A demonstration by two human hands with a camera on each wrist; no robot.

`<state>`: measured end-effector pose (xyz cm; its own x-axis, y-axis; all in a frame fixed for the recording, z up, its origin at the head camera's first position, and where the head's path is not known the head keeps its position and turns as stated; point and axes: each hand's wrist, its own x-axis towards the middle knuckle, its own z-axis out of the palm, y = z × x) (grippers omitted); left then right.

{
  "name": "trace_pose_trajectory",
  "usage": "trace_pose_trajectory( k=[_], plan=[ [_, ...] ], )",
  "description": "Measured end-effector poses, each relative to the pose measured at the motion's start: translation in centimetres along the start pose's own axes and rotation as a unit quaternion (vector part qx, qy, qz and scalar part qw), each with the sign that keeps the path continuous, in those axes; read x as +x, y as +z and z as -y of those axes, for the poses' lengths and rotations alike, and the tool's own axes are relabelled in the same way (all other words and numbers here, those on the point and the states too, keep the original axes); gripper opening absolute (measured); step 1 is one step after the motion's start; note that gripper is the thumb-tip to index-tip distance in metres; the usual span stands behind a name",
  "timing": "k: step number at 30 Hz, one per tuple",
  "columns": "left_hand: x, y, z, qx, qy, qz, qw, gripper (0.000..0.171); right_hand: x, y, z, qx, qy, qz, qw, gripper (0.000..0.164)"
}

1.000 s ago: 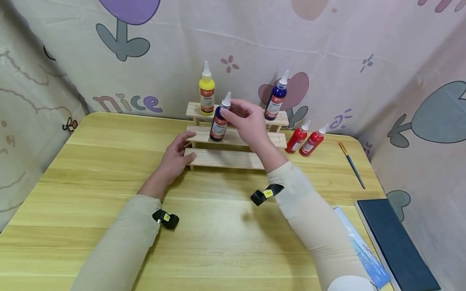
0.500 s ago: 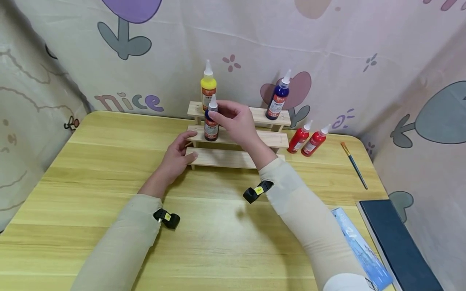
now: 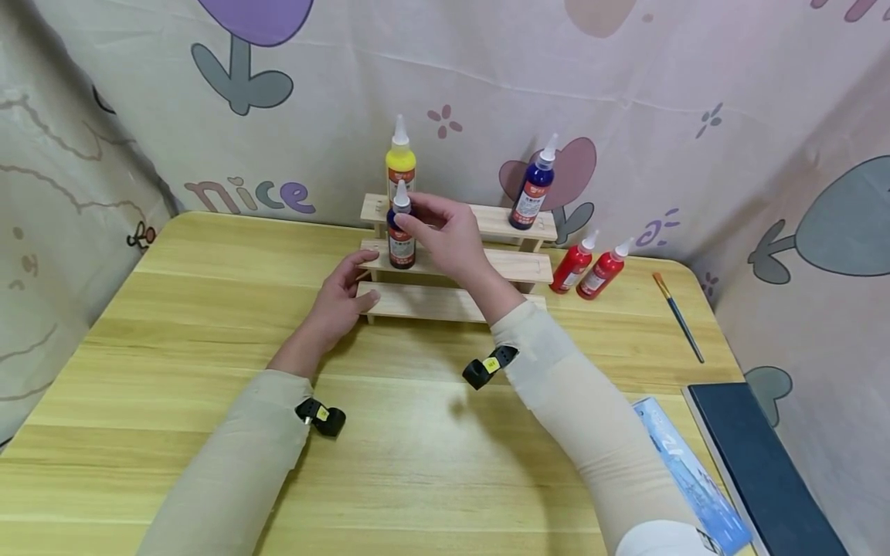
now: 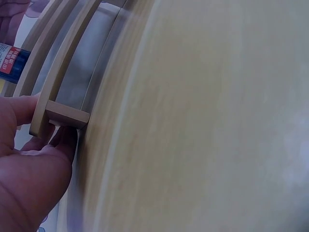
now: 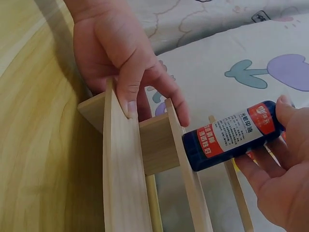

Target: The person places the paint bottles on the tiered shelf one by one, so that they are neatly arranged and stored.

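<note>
Your right hand (image 3: pixel 448 232) grasps one dark blue paint bottle (image 3: pixel 400 235) by its upper part, fingers and thumb curled round it; the bottle stands upright with its base on the middle step of the wooden three-step rack (image 3: pixel 514 266), near that step's left end. The right wrist view confirms the grip: fingers (image 5: pixel 270 174) wrap the bottle's body above the red-and-white label. Your left hand (image 3: pixel 341 297) holds the left end of the rack, thumb on the lowest step's end and fingers curled against the side support, as both wrist views show. Count of paint bottles in view: five. One yellow bottle (image 3: pixel 399 166) stands on the top step at the left, directly behind the held bottle; one second dark blue bottle (image 3: pixel 533 191) stands on the top step at the right; two red bottles (image 3: pixel 586 266) lean side by side on the desk (image 3: pixel 174 309), just beside the rack's right end. One paintbrush (image 3: pixel 680 318) lies on the desk, well apart to the right. One dark book (image 3: pixel 754 467) and one blue booklet (image 3: pixel 688 475) lie at the desk's near right corner, touching each other.
</note>
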<state>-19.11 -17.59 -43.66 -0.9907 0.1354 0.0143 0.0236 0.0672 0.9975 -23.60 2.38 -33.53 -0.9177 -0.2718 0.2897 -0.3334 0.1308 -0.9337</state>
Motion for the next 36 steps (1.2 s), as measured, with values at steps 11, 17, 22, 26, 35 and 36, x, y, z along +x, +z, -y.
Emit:
trace_pose_trajectory(
  k=[11,17,22,26,35,36],
  plan=[
    [0.1,0.0,0.2,0.013,-0.004,-0.006,0.9999,0.062,-1.3,-0.3,0.7,-0.001,-0.030,-0.027,0.999,0.041],
    [0.1,0.1,0.0,0.009,-0.008,-0.004,0.9999,0.062,-3.6,-1.1,1.7,-0.021,-0.020,-0.028,0.999,0.042],
    [0.1,0.1,0.0,0.011,-0.005,-0.008,0.9999,0.062,-5.9,-2.0,3.2,-0.053,-0.005,-0.032,0.998,0.040],
    [0.1,0.1,0.0,0.012,-0.002,-0.007,0.9999,0.063,-7.1,-3.5,1.6,-0.044,-0.015,-0.035,0.998,0.039],
    [0.2,0.1,0.2,0.013,-0.004,-0.006,0.9999,0.064,-11.0,-8.2,-0.3,-0.039,-0.019,-0.064,0.997,0.036],
    [0.1,0.1,0.1,0.014,-0.004,-0.007,0.9999,0.064,-11.5,-8.8,-0.4,-0.043,-0.017,-0.071,0.996,0.036]
  ],
)
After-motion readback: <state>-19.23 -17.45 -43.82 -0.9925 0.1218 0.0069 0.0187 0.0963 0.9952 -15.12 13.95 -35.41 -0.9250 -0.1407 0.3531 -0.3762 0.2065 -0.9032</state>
